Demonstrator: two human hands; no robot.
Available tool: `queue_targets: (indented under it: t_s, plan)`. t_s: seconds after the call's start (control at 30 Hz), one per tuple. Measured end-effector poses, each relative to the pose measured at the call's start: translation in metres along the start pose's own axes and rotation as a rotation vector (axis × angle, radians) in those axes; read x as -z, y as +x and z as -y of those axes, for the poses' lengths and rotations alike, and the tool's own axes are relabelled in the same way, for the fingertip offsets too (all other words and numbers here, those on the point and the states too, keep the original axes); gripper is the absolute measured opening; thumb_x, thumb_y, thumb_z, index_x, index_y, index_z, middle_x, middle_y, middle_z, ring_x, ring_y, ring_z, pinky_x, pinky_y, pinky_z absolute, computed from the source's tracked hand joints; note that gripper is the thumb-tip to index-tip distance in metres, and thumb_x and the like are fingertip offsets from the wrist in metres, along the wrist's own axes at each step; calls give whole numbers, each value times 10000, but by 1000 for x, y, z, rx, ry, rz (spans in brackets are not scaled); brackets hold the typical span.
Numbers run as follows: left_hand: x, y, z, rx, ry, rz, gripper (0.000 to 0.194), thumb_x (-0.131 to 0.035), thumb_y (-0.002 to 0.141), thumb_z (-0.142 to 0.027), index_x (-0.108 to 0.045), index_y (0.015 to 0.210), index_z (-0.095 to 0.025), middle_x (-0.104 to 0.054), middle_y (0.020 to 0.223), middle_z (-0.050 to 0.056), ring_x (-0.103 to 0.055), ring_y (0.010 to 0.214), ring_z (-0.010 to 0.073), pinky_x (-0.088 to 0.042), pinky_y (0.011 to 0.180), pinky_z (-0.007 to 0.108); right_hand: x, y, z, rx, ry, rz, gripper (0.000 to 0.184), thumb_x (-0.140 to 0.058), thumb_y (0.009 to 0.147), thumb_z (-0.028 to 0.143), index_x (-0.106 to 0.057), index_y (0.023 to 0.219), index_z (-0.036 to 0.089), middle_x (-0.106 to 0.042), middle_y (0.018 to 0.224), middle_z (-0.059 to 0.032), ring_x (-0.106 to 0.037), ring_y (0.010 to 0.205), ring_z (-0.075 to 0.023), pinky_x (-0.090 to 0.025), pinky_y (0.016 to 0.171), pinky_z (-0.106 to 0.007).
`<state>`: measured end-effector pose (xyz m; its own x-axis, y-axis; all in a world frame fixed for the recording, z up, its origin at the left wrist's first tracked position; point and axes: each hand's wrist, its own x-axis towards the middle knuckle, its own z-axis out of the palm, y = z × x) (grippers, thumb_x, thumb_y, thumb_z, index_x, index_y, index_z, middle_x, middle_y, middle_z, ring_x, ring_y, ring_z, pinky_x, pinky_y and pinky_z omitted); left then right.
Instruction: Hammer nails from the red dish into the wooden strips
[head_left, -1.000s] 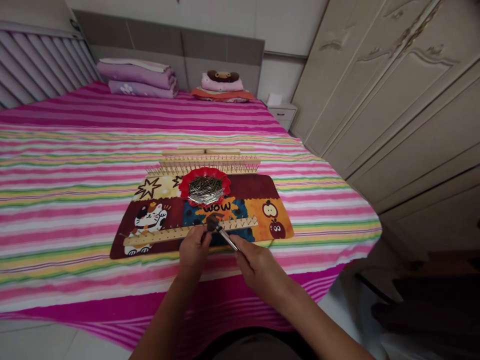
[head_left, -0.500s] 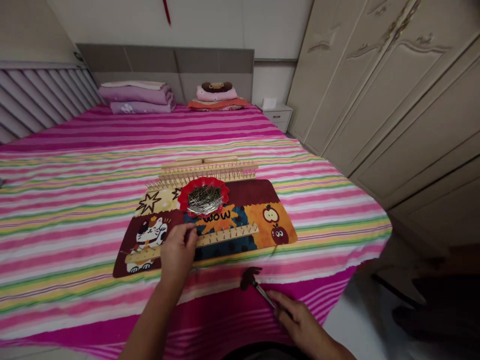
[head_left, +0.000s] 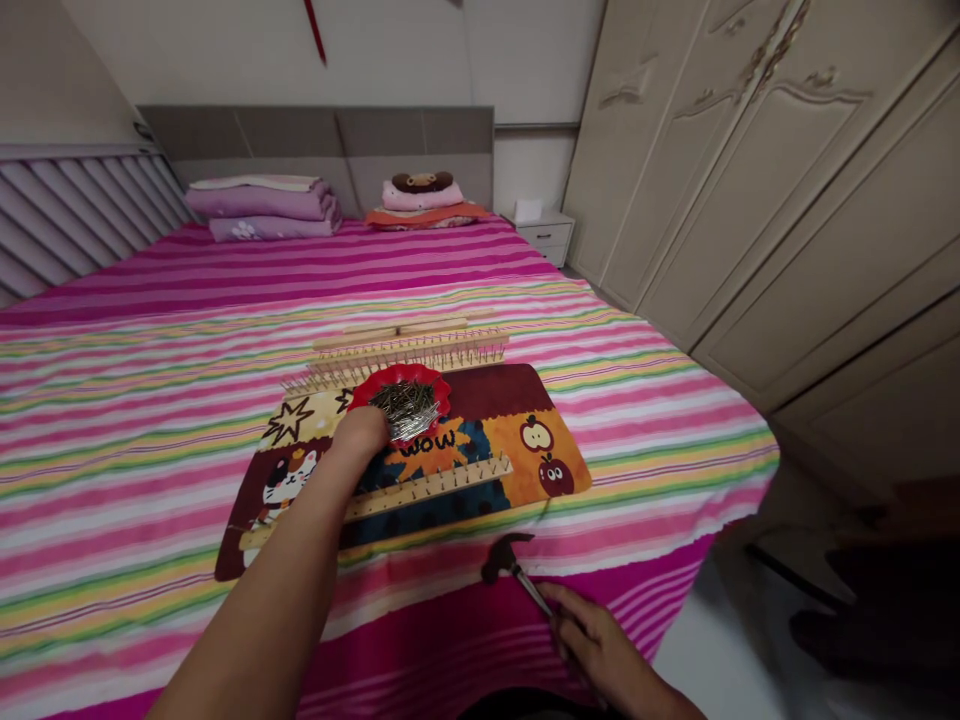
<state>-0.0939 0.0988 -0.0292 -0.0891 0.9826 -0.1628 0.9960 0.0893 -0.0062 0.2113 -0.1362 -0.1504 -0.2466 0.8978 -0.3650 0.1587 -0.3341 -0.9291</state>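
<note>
My left hand (head_left: pixel 363 428) is at the near left rim of a red scalloped bowl (head_left: pixel 363 388), its fingers hidden from me. Loose nails (head_left: pixel 409 405) fill the bowl. Below the bowl, a wooden strip (head_left: pixel 427 487) with a row of nails standing in its right part lies across a patterned mat (head_left: pixel 495 395); my left forearm covers some of it. Low on the right, my right hand (head_left: pixel 592 635) is closed round the handle of a claw hammer (head_left: pixel 510 560), whose dark head hangs above the bed's near side.
Behind the bowl lie more wooden strips (head_left: pixel 409 340) studded with upright nails. The striped bedspread (head_left: pixel 637 400) spreads all around the mat. Folded bedding (head_left: pixel 262 205) is stacked by the headboard (head_left: pixel 292 140), and a wardrobe (head_left: pixel 720 200) stands at the right.
My left hand has moved forward from the wooden strip to the bowl of nails. My right hand keeps the hammer in nearly the same place. The view has shifted slightly.
</note>
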Motion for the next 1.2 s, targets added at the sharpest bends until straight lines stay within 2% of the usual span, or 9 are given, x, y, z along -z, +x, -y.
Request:
queue_targets:
  t_s: [0.2, 0.37, 0.53, 0.6, 0.67, 0.77, 0.87, 1.03, 1.2]
  plan:
    - [1, -3, -5, -11, 14, 6, 227, -511, 611, -115, -714, 704, -153, -703, 853, 212, -661, 799, 288, -468, 703, 332, -1, -2, 9, -52, -6, 11, 471, -450, 786, 415, -559, 1164, 156, -393, 472, 89, -325, 366, -84, -240, 364, -184]
    - [6, -7, -4, 8, 0, -22, 193, -525, 598, -91, -696, 675, -136, -694, 887, 223, -654, 824, 297, -458, 697, 323, -1, -1, 8, -46, -21, 6, 477, -455, 776, 399, -552, 1166, 142, -367, 481, 97, -316, 385, -77, -244, 388, -189]
    - [19, -17, 7, -14, -89, -65, 131, -540, 650, -167, -666, 675, -194, -694, 725, 82, -631, 738, 212, -422, 668, 266, -1, 1, 1, -35, -12, 2, 478, -451, 791, 411, -548, 1173, 140, -399, 484, 88, -331, 366, -72, -229, 359, -187]
    - [23, -25, 13, -7, -271, -97, 97, -554, 668, -232, -649, 666, -211, -668, 659, 21, -602, 675, 169, -408, 642, 245, -1, 1, -1, -36, -14, 4, 480, -445, 794, 409, -545, 1181, 144, -395, 481, 92, -326, 359, -68, -226, 352, -183]
    - [25, -37, 16, 22, -598, -122, 95, -594, 642, -290, -637, 650, -205, -638, 612, -10, -562, 606, 138, -400, 602, 235, -1, 1, -1, -38, -19, 4, 489, -447, 786, 412, -548, 1180, 141, -395, 478, 94, -335, 367, -70, -239, 357, -181]
    - [26, -60, 15, 47, -1102, -92, 228, -694, 540, -370, -641, 654, -180, -618, 591, -13, -525, 554, 115, -405, 543, 227, -2, 1, 0, -46, -23, -2, 510, -440, 783, 426, -538, 1193, 139, -393, 469, 98, -338, 364, -74, -247, 359, -184]
    - [24, -84, 9, 69, -1410, -34, 372, -784, 430, -396, -659, 682, -152, -624, 613, -1, -531, 557, 102, -422, 522, 217, -2, 0, 3, -47, -25, -13, 537, -448, 772, 449, -536, 1200, 136, -405, 477, 95, -345, 371, -76, -243, 365, -185]
    - [9, -113, 4, 167, -1626, 6, 419, -828, 395, -367, -655, 696, -132, -628, 604, -7, -547, 540, 77, -449, 536, 199, -2, -1, 10, -65, -48, -14, 569, -455, 749, 483, -547, 1185, 128, -437, 496, 84, -365, 369, -75, -261, 358, -187]
    - [-25, -130, 7, 245, -1670, -71, 429, -826, 397, -389, -632, 685, -137, -643, 600, -9, -573, 559, 87, -484, 578, 211, -2, -3, 12, -83, -62, -10, 568, -446, 759, 471, -520, 1210, 135, -437, 500, 89, -338, 328, -67, -237, 307, -176]
